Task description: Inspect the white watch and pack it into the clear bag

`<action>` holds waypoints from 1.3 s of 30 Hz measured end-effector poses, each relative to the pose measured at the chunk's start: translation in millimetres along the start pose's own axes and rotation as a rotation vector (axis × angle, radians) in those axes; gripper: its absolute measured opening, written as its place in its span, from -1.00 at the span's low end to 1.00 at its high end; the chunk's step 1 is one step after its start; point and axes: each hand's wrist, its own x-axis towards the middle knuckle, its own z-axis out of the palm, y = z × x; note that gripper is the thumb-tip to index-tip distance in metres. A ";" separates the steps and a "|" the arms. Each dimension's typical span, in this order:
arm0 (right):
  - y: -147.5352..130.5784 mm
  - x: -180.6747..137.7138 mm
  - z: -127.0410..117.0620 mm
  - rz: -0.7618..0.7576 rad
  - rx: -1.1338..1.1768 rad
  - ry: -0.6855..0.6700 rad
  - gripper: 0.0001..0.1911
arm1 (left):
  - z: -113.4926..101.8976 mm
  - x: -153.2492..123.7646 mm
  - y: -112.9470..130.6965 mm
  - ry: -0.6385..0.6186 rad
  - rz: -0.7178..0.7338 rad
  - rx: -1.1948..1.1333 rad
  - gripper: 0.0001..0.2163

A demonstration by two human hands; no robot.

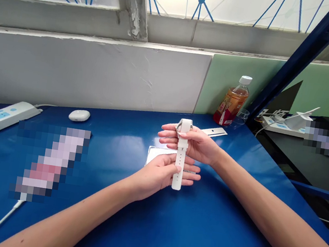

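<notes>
Between my two hands a white wristwatch (pixel 181 155) is held up over the desk, its strap hanging down with a row of holes along it. My right hand (pixel 201 143) grips the upper end near the buckle and loop, thumb across the strap. Lower down, my left hand (pixel 159 170) pinches the strap, its thumb on top and its fingers stretched behind. The watch face is mostly hidden from me. Behind my left hand lies a white flat box or case (pixel 155 152), partly covered by the hand.
On the blue desk (pixel 106 222) are a white earbud case (pixel 79 115), a blurred-out phone (pixel 50 164) on a cable and a power strip (pixel 5 116) at left. At back right stand a drink bottle (pixel 232 102) and a white strip (pixel 217 132), beside a blue metal post (pixel 295 56).
</notes>
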 end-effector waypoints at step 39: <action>-7.5 2.3 -3.0 -0.087 0.217 0.095 -0.60 | -0.5 1.4 5.2 0.109 -0.071 -0.027 -0.74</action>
